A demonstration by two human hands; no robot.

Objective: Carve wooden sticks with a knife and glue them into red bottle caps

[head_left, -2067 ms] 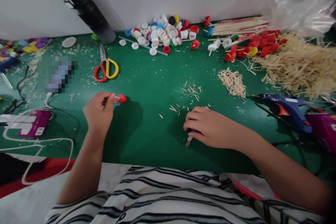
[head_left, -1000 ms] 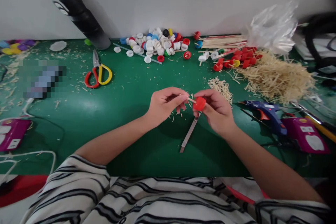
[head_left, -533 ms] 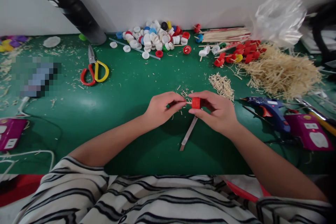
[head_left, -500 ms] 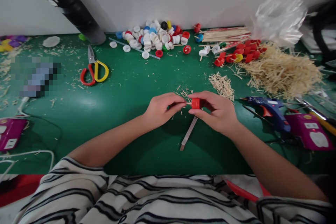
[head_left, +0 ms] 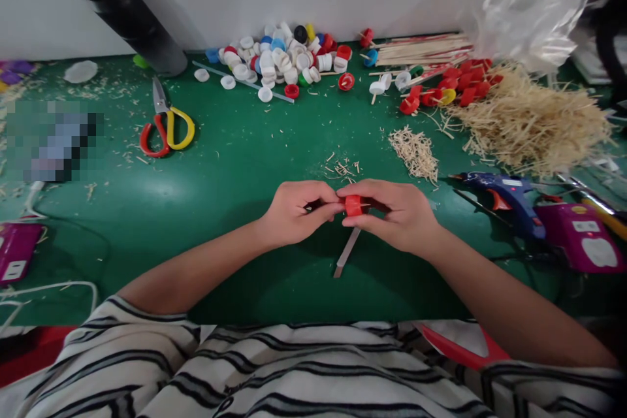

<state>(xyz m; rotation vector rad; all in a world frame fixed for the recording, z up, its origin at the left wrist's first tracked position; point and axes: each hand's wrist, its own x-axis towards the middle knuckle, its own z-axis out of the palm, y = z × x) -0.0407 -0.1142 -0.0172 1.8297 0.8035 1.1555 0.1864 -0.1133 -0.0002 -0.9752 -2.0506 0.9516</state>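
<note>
My right hand holds a red bottle cap between thumb and fingertips. A thin pale wooden stick pokes out of the cap's right side, between those fingers. Against the cap's left side, my left hand is closed in a pinch; what it grips is mostly hidden, but it lines up with the stick. Under the right hand, a narrow flat blade-like strip lies on the green table. Small wood scraps are scattered just beyond the fingertips.
Loose bottle caps are heaped at the back. Red caps on sticks, wooden sticks and wood shavings lie right of them. A blue glue gun is at right, scissors at left, a black bottle behind.
My left hand has closed up to the cap, and the stick's tip now shows on the cap's right side. Both hands and the cap sit slightly lower in view.
</note>
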